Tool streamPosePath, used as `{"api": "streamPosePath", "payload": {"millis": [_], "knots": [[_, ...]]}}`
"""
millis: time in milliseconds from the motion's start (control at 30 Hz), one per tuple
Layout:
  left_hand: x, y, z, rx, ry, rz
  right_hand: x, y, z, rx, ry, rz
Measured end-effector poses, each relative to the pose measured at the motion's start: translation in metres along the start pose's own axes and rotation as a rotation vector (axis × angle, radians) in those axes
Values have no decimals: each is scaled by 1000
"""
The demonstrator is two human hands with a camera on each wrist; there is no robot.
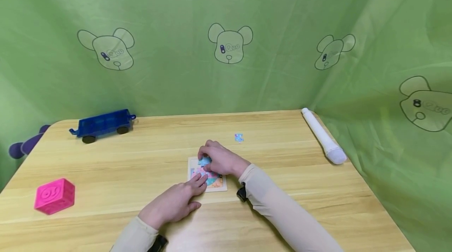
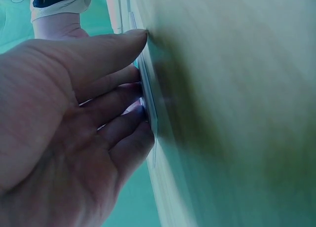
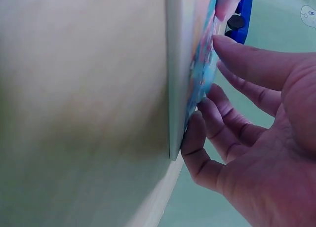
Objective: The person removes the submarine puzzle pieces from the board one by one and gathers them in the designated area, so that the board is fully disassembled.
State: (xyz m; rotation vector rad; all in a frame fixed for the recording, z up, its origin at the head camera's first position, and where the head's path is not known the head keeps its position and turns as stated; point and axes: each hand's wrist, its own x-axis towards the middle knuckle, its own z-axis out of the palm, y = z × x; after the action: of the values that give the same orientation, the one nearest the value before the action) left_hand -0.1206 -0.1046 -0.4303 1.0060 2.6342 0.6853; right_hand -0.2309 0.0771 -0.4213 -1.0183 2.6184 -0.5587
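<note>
A small jigsaw puzzle in a pale frame point(image 1: 223, 187) lies flat on the table, pink, blue and orange inside. My left hand point(image 1: 173, 204) comes in from the lower left, its fairly straight fingers point(image 2: 131, 145) resting on the puzzle's near left part. Over the far part arches my right hand point(image 1: 222, 158), thumb and curled fingers point(image 3: 195, 131) pinching a light-blue puzzle piece point(image 1: 204, 161) at the picture's upper area. The right hand hides the puzzle's upper right. Beyond the frame, a loose blue puzzle piece point(image 1: 239, 137) lies on the wood.
A blue toy wagon point(image 1: 104, 124) stands at the back left of the wooden table point(image 1: 282, 212). Nearer on the left sits a pink block point(image 1: 55, 196). Along the right edge lies a white microphone point(image 1: 323, 136). Green curtain point(image 1: 169, 79) hangs behind and beside the table.
</note>
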Motion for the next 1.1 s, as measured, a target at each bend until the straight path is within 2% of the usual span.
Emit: {"api": "streamPosePath", "payload": {"millis": [233,667,1100], "knots": [[-1,0,0,-3,0,-9,1,0,0,-10,-7,31],[0,-1,2,-2,6,-9,1,2,3,8,-2,-27],[1,-2,1,2,9,-8,3,1,1,4,31,21]]}}
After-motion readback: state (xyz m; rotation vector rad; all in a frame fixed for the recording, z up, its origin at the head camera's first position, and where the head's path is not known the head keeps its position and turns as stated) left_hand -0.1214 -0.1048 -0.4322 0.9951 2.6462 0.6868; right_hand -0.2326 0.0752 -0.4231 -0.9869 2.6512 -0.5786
